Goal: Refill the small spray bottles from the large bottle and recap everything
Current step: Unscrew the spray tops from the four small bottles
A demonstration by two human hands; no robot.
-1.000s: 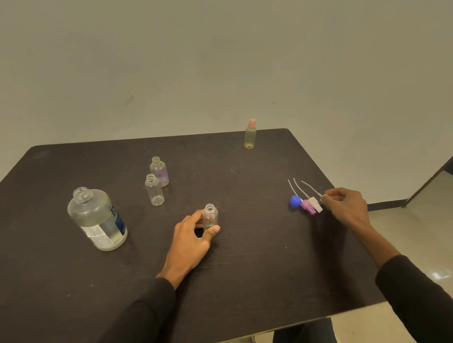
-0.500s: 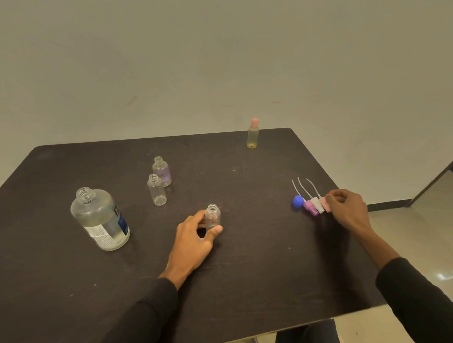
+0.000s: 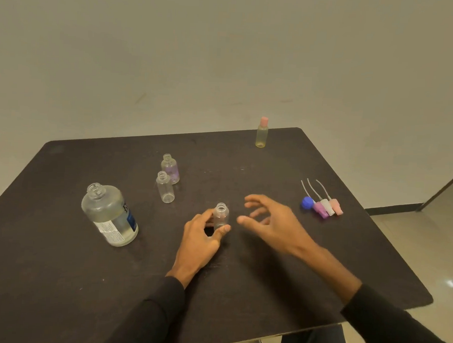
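Observation:
My left hand (image 3: 202, 238) grips a small clear uncapped bottle (image 3: 221, 215) standing mid-table. My right hand (image 3: 272, 223) hovers just right of it, fingers spread, holding nothing. The large clear bottle (image 3: 109, 215) with a blue-and-white label stands uncapped at the left. Two more small uncapped bottles stand behind: a clear bottle (image 3: 165, 190) and a purple-tinted bottle (image 3: 170, 168). At the right lie a blue cap (image 3: 307, 202) and three spray tops with dip tubes: the purple spray top (image 3: 320, 209), the white spray top (image 3: 327, 206) and the pink spray top (image 3: 336, 205).
A capped yellowish bottle with a pink top (image 3: 262, 132) stands near the far edge of the dark table (image 3: 266, 291). The table's right edge drops to a tiled floor (image 3: 426, 234). A plain wall rises behind.
My right hand let go of the pink spray top beside the others and swung left toward the small bottle. My left hand stayed on that bottle.

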